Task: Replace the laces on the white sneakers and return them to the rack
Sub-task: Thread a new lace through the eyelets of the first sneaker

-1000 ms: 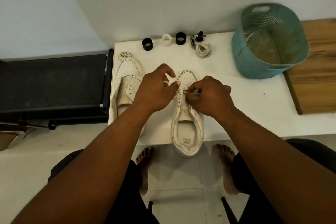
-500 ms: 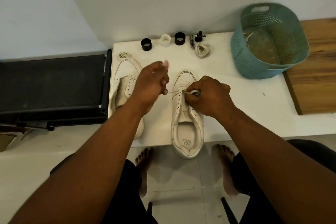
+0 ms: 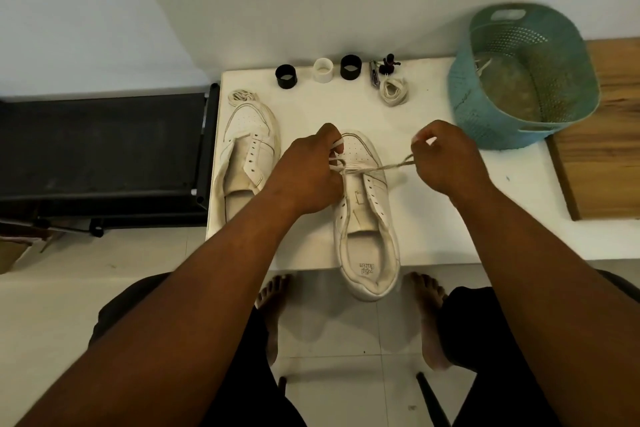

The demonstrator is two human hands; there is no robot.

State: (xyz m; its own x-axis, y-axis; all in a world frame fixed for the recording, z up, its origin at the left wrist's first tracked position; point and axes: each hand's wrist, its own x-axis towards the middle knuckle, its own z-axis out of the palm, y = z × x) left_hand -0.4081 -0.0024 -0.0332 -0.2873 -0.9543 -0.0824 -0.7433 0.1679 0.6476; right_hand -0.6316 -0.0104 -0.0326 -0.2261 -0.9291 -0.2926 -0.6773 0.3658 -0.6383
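Lace (image 3: pixel 391 166) runs taut across the middle sneaker (image 3: pixel 367 218): right hand (image 3: pixel 440 159) pinches its end, left hand (image 3: pixel 311 173) grips the other; even tension needed.

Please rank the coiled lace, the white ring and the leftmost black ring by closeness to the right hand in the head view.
From the right hand:
1. Coiled lace, just beyond it, slightly left.
2. White ring, farther left along the table's back edge.
3. Leftmost black ring, left again, farthest.
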